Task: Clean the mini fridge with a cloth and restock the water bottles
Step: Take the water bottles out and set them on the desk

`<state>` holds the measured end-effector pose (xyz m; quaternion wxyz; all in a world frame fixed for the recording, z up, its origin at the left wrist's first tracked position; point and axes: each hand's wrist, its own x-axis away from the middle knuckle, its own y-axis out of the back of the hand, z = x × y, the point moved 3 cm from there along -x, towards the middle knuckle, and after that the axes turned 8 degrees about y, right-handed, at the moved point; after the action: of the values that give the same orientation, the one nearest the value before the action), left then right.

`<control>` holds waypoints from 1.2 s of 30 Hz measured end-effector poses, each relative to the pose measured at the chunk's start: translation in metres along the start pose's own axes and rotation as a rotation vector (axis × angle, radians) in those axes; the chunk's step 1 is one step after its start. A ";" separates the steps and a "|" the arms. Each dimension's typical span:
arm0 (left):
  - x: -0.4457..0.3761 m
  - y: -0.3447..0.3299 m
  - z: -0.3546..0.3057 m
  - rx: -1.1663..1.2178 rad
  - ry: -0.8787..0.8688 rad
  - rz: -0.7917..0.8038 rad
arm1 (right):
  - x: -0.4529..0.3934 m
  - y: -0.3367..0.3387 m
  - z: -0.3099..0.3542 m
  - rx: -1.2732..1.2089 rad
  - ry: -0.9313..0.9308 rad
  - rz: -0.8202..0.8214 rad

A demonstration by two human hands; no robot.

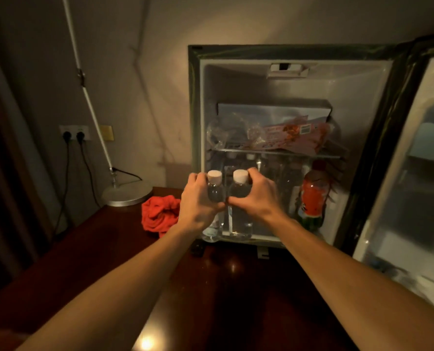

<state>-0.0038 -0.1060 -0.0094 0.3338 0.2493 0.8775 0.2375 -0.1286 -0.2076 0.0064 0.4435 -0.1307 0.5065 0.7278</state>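
L hand (198,201) grips left bottle (214,191), R hand (257,196) grips right bottle (240,198); both upright, side by side at fridge (297,82) front.

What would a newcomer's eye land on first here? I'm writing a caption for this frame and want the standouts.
First, the two hands at centre: the left hand and right hand each grip a clear white-capped bottle, left bottle and right bottle, side by side at the mouth of the open fridge. Next, the red bottle standing at the lower right inside, and the red cloth bunched on the dark table left of the fridge.
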 end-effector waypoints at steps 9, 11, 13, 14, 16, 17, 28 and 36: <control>0.053 0.100 0.072 -0.037 0.049 -0.095 | 0.052 -0.053 0.089 -0.157 0.099 0.069; 0.061 0.120 0.094 -0.070 0.072 -0.113 | 0.056 -0.073 0.105 -0.199 0.109 0.091; 0.065 0.139 0.118 -0.094 0.090 -0.135 | 0.056 -0.094 0.120 -0.231 0.114 0.098; 0.066 0.148 0.129 -0.098 0.100 -0.136 | 0.054 -0.105 0.126 -0.249 0.112 0.096; 0.066 0.163 0.150 -0.093 0.124 -0.127 | 0.050 -0.125 0.138 -0.288 0.103 0.092; 0.066 0.169 0.160 -0.086 0.137 -0.124 | 0.047 -0.134 0.143 -0.300 0.099 0.092; 0.032 0.179 0.220 0.045 0.225 -0.143 | 0.025 -0.212 0.169 -0.367 0.089 0.105; 0.008 0.163 0.230 0.064 0.209 -0.123 | 0.005 -0.231 0.158 -0.326 0.059 0.127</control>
<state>0.1982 0.0808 -0.0711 0.2462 0.1793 0.9283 0.2131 0.0891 -0.0484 -0.0683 0.3543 -0.1900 0.4018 0.8228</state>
